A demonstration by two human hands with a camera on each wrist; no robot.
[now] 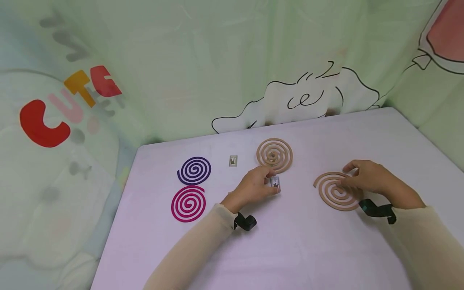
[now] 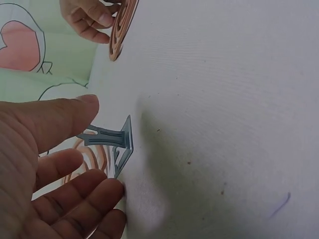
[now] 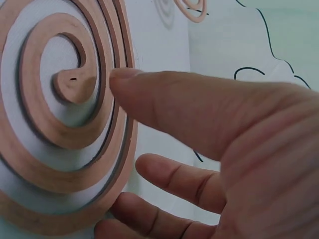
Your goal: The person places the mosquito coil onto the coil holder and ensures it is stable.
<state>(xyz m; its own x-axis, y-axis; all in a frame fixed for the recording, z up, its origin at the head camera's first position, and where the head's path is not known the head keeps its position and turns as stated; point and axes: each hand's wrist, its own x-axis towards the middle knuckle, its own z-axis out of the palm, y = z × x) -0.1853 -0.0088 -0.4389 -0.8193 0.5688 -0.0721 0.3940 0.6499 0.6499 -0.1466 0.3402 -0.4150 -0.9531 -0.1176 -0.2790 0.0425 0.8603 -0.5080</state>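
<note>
The stand [image 1: 275, 183] is at the surface [image 1: 290, 249] in the head view, by the curved left hand [image 1: 253, 185]; at its three o'clock the right hand [image 1: 373, 179] arches over a coil [image 1: 338, 191]. Left wrist: thumb and fingers apart around the stand. Right wrist: thumb, fingers parted.

On the table [image 1: 297, 253], we're centring our dial on the near stand [image 1: 275, 183]; the left hand [image 1: 253, 186] is lying at nine, fingertips either side. We're finding the back coil [image 1: 274, 155] sitting at twelve, and the right coil [image 1: 333, 200] resting at three, the right hand [image 1: 371, 177] overlapping it from two. Up at ten, we're spotting the far stand [image 1: 233, 161]! Just past nine, the farther left coil [image 1: 194, 169] is lying, the nearer left coil [image 1: 188, 204] sitting right beside it at its six. Behind everything, at twelve, a curtain [image 1: 188, 88] is hanging.
</note>
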